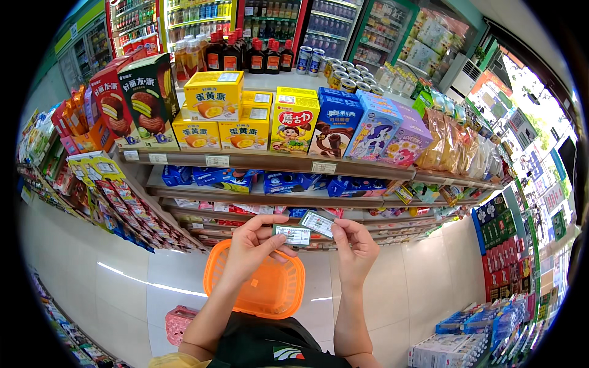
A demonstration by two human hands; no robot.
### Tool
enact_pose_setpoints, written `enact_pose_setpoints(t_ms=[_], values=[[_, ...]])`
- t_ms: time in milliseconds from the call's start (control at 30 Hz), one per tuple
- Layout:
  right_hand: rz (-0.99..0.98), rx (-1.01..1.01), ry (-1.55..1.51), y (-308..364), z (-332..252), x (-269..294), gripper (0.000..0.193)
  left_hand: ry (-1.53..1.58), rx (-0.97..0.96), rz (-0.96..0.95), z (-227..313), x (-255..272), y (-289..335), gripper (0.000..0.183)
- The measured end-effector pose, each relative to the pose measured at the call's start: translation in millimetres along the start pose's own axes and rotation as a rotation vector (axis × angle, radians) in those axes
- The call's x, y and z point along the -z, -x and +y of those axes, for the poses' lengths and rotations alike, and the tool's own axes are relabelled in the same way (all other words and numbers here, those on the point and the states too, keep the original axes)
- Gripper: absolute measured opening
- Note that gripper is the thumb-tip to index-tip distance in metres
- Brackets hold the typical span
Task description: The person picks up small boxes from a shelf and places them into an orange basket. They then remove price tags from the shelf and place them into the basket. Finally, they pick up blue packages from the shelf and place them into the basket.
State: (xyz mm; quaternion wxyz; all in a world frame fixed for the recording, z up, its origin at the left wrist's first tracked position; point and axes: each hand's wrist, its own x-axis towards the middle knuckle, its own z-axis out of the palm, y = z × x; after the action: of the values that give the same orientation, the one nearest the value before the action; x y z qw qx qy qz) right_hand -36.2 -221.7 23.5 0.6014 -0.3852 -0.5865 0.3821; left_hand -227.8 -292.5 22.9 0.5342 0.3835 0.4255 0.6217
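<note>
Your left hand (250, 248) had fingers clamped on one white tag (297, 235); your right hand (354, 251) had fingers clamped on second tag (318, 223). Both tags were before shelf (273, 163), overlapping in view, with fine print. Lower in view was orange basket (299, 293), slotted bottom visible. On shelf stood yellow cartons (213, 96) with pie picture; behind them, dark bottles (256, 60) with red caps. Shelf edge carried white labels (217, 161), print small.
</note>
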Motion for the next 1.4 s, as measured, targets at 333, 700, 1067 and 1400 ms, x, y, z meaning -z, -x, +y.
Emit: enact_pose_setpoints(t_ms=[333,700,1067,1400], values=[[0.005,-0.043,-0.043,11,-7,-7,0.009,0.007,0.007,-0.041,2,11,5,0.033],[-0.077,-0.010,0.177,46,-20,-50,0.008,0.043,0.012,-0.105,-14,54,16,0.025],[-0.069,-0.050,0.276,69,-16,-50,0.024,0.049,0.041,-0.105,-25,57,14,0.019],[-0.081,0.049,0.376,43,6,-17,0.023,-0.003,0.023,-0.050,-45,20,-16,0.013]])
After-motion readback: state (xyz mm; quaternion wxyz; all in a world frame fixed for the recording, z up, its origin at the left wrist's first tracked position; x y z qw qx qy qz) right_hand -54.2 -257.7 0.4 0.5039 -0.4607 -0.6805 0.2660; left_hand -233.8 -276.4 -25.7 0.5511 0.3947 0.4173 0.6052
